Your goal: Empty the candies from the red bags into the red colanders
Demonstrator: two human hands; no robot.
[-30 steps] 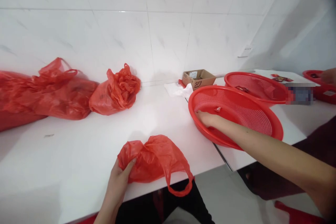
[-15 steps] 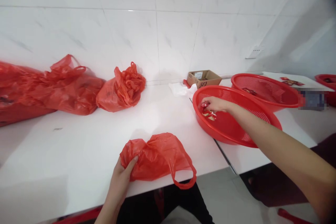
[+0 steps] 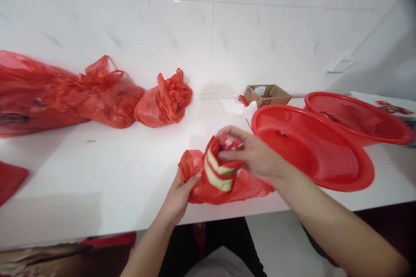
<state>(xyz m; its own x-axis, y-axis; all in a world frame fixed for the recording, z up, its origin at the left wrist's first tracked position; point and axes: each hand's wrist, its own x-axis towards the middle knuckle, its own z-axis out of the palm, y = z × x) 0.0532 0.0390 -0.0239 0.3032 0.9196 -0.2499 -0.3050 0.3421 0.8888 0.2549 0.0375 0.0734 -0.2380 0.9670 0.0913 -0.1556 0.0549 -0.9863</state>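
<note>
My left hand [image 3: 182, 192] is closed on the left side of a thin red plastic bag [image 3: 195, 199], which lies near the table's front edge. Over the bag's middle is my right hand [image 3: 240, 151], its fingers wrapped round several small red packets with pale cream bands [image 3: 219, 179]. A pink-and-white patterned piece [image 3: 230, 142] shows between its thumb and fingers. Print on the packets is too blurred to read. To the right stands a red perforated plastic basket [image 3: 325, 169], with one small wrapped piece [image 3: 283, 134] inside.
Several filled red bags [image 3: 162, 104] line the wall at the left. An open cardboard box [image 3: 268, 95] and white paper [image 3: 235, 107] sit at the back. A second red basket [image 3: 373, 125] stands farther right. Something red [image 3: 11, 179] lies at the table's left edge.
My right hand has come out of the near basket with the packets and moved left to the bag. Fewer pieces lie in that basket. The view has shifted left.
</note>
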